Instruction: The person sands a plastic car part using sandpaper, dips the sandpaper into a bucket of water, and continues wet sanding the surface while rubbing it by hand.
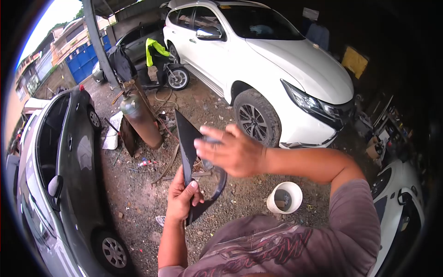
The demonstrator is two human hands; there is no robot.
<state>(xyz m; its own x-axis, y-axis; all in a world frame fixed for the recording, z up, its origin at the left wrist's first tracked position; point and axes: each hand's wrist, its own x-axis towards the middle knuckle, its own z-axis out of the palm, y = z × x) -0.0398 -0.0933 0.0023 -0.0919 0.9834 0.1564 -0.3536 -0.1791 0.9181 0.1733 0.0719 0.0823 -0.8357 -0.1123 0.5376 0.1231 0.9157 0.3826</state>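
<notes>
1. The fingers of the left hand are closed on a dark, thin panel near its lower end, with the thumb lying on the near face and the fingertips curling round at its right.
2. The fingers of the right hand reach out towards 9 o'clock over the panel, slightly apart and blurred. A dark grey patch shows among them; whether they hold something, I cannot tell.
3. The panel stands steeply tilted in front of the person's chest, near the centre of the view. Its pointed end is towards 11 o'clock, and a curved dark strip bows out on its right side at 4 o'clock.
4. The left forearm comes up from 6 o'clock, and the right forearm comes in from 3 o'clock.
5. Taking the panel as the clock's centre, a white bucket sits on the gravel ground between 3 and 4 o'clock, near the person's shirt, with something grey inside.
6. A rusty gas cylinder leans between 10 and 11 o'clock.
7. A dark car fills 9 o'clock, and a white SUV stands at 1 o'clock.
8. Between 11 and 12 o'clock is a two-wheeler with a bright yellow-green garment draped on it.
</notes>
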